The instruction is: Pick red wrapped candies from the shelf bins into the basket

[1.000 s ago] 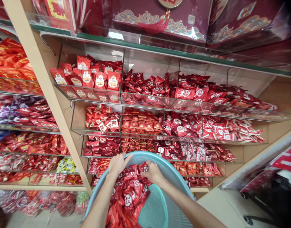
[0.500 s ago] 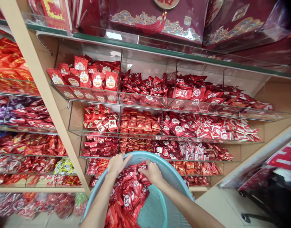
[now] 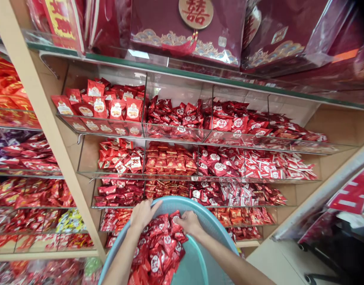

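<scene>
Both of my hands are at a teal plastic basket [image 3: 217, 221] that is partly filled with small red candy packets [image 3: 166, 241] bearing white round labels. My left hand [image 3: 142, 214] grips the basket's far left rim, its thumb lying along the edge and its other fingers going over the outside, partly hidden. Inside the basket, at the far side of the pile, my right hand [image 3: 190, 222] is closed on a red candy packet [image 3: 175, 223], thumb and fingers pinching it. A bare patch of a teal inner surface [image 3: 190, 263] with a curved edge shows right of the packets.
Ahead rise glass shelves [image 3: 182, 136] with dividers, holding red wrapped sweets [image 3: 171, 160]. Purple gift bags [image 3: 184, 31] stand on the top shelf. A wooden post [image 3: 48, 118] parts these from more shelves at left. At right stands a black wheeled base [image 3: 321, 257].
The view has tilted up and shifted right a little, so shelves and basket sit lower and further left. My left hand stays on the rim; my right hand remains at the packets.
</scene>
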A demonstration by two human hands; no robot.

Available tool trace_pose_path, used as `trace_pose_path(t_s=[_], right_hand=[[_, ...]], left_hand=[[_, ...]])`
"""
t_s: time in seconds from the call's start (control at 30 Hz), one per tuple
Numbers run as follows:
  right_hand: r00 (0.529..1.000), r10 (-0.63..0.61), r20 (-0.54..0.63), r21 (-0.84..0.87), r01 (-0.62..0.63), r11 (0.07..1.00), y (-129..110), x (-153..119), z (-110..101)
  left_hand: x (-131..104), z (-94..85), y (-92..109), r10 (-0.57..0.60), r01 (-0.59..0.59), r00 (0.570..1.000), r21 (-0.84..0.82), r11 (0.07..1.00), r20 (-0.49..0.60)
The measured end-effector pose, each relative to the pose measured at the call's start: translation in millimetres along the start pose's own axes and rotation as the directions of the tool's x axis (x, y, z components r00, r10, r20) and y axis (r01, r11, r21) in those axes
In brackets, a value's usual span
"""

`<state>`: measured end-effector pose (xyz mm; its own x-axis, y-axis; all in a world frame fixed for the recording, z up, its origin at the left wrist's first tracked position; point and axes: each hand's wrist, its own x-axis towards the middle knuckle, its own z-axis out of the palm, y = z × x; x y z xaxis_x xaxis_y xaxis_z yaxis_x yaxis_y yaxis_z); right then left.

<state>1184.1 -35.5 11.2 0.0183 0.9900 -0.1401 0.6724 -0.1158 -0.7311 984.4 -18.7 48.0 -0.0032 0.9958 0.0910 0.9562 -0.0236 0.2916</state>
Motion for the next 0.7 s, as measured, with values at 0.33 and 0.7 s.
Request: trace_pose_path(t_s=[0.33,0.7], right_hand=[[0.984,-0.106,-0.140,-0.203,0.076,0.976,-4,-1,7],[0.736,-0.629,-0.251,-0.426,0.500,0.754,-183,-39,-176]], left_hand=[[4,9.3,-8,-0.005,0.004,1.000,-0.060,0.998,-0.019],[3,11.0,-10,-0.011,0.014,1.000,-0.109,0.994,0.027]])
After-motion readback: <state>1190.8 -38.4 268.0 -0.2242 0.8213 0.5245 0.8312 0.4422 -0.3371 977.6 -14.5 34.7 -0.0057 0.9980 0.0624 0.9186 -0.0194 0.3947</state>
